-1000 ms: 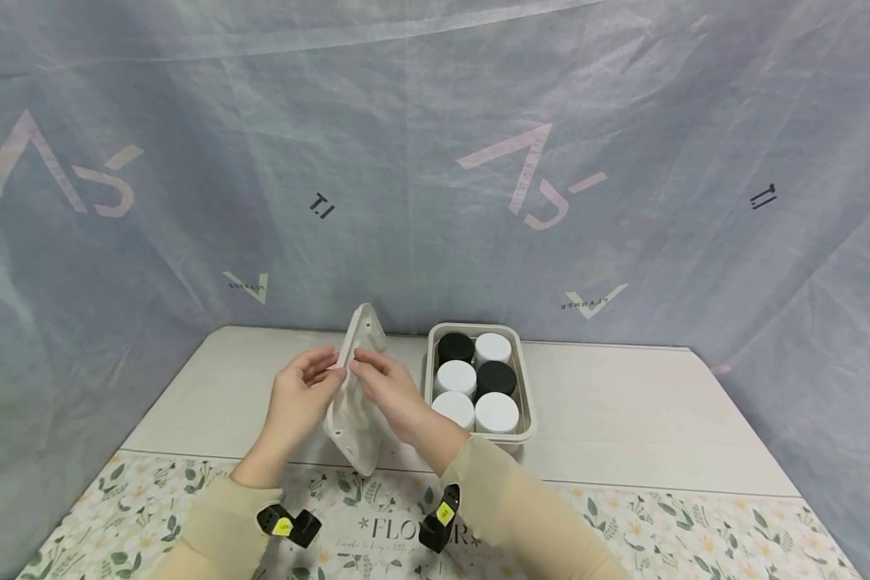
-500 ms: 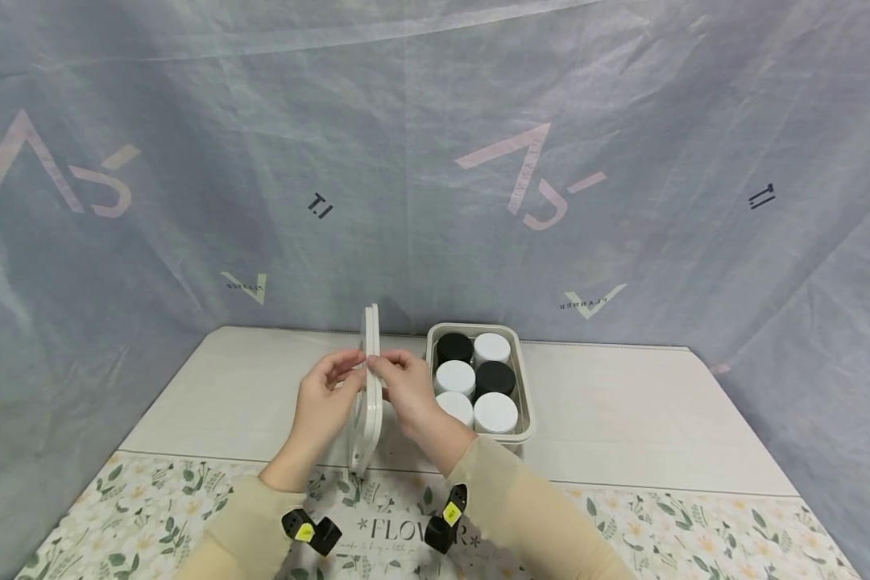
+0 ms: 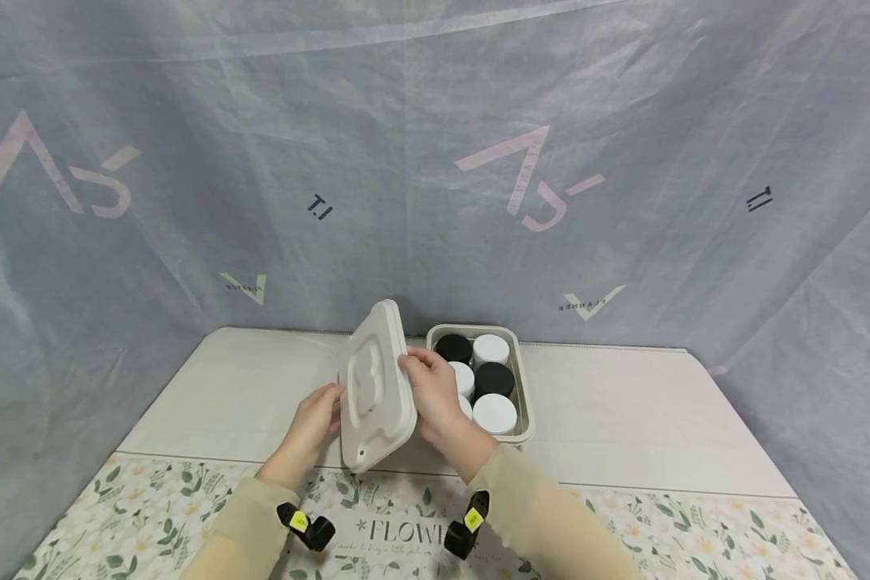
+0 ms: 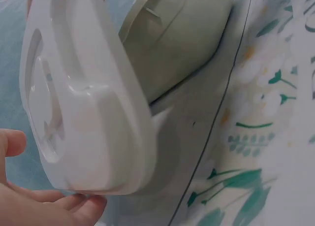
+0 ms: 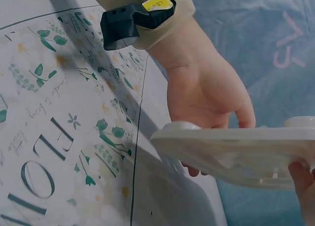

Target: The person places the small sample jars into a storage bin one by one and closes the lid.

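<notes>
In the head view, an off-white plastic box lid [image 3: 377, 387] stands tilted on edge above the table, its face with an oval handle turned toward the camera. My right hand [image 3: 435, 395] grips the lid's right edge, thumb on the handle side; its fingers lie behind the lid. At the opposite edge is my left hand [image 3: 315, 423]. Left fingers [image 4: 81, 206] touch the lid's rim from outside in the left wrist view, while the thumb [image 4: 12, 143] stands apart from it. To the right, a rectangular off-white box [image 3: 525, 403] holds several round jars [image 3: 495, 415] with white or black tops.
Box and hands are over a pale mat [image 3: 623, 411] with a floral front strip [image 3: 667, 524] printed "FLOWER". A grey-blue fabric sheet [image 3: 406, 161] hangs behind and along both sides. The right forearm [image 3: 536, 515] passes in front of the box.
The lid has turned from its ribbed underside, through edge-on, to its handle side. The left hand has moved from the lid's near edge to its left edge; the right hand has shifted right with it.
</notes>
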`<act>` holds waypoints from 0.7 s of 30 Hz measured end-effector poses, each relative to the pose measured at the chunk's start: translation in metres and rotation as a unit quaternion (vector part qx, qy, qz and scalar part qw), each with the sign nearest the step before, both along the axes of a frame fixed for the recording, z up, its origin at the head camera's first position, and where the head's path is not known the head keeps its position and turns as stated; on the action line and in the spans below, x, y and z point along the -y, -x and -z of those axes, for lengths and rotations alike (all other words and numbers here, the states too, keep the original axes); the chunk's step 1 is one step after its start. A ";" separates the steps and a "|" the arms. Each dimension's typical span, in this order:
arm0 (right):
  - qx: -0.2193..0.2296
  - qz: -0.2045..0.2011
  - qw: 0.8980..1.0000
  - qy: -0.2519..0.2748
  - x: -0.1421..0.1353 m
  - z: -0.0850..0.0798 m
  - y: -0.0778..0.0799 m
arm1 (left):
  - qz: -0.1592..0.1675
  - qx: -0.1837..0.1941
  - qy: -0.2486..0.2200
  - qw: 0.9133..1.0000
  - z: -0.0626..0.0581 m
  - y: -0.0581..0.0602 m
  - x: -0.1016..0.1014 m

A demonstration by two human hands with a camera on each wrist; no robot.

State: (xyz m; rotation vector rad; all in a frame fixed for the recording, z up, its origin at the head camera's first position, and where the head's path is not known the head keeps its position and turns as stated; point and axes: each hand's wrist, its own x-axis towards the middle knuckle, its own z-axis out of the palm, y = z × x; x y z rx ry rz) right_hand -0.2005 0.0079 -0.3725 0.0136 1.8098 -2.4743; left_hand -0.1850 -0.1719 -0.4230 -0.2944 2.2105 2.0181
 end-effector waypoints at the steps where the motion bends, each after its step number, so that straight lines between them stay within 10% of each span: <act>1: 0.000 0.000 1.000 0.007 -0.002 0.000 0.000 | 0.000 0.002 -0.017 1.000 0.001 0.000 0.000; 12: -0.066 0.003 0.995 -0.069 -0.030 0.009 0.001 | -0.028 -0.006 -0.030 0.999 0.000 -0.003 -0.006; 21: -0.119 0.023 0.963 -0.241 -0.056 0.012 -0.002 | -0.037 -0.059 -0.016 0.997 -0.016 -0.007 -0.019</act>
